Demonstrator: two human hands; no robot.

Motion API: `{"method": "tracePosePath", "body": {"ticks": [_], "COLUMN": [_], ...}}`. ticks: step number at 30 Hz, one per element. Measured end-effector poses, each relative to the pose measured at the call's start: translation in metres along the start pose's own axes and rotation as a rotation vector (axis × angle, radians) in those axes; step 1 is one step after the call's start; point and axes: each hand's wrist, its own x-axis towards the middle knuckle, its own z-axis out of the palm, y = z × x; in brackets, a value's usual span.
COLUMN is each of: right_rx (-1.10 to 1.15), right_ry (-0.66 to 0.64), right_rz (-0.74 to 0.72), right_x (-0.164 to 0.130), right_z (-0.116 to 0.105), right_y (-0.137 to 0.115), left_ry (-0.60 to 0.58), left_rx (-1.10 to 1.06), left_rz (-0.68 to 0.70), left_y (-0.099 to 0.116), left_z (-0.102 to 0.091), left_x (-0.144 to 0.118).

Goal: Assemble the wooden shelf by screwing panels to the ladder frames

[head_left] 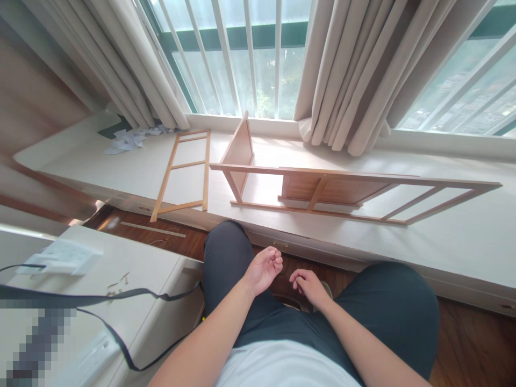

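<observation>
I sit with my knees in dark trousers, both hands hanging between them. My left hand (264,269) is turned palm up, fingertips curled against the thumb; whether something small is pinched there is too small to tell. A little to the right and lower, my right hand (308,285) has its fingers curled downward with nothing seen in them. The hands are apart. Ahead on the white window ledge (443,236) lies a long wooden frame (322,173) on its side, with a panel standing upright at its left end (241,150).
A smaller ladder-like wooden frame (185,169) lies flat on the ledge to the left, near scraps of paper (129,140). A thin wooden strip (153,229) lies on the floor. The white table (133,312) at my left holds small screws (119,282), a power strip (60,257) and a black cable (121,294).
</observation>
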Motion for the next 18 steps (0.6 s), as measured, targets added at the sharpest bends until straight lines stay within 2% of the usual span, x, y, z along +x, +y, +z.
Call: {"method": "tracePosePath", "body": {"ticks": [12,18], "right_rx": [0.014,0.003], "right_ry": [0.021,0.120], "right_rz": [-0.022,-0.184], "right_x": [-0.001,-0.015], "right_z": [-0.002,-0.002], "right_y": [-0.002,-0.026], "left_ry": [0.056,0.123], "left_rx": [0.201,0.412], "left_rz": [0.013,0.006], "left_y": [-0.012,-0.019], "left_z": [-0.008,-0.015], "left_x": [0.011,0.015]}}
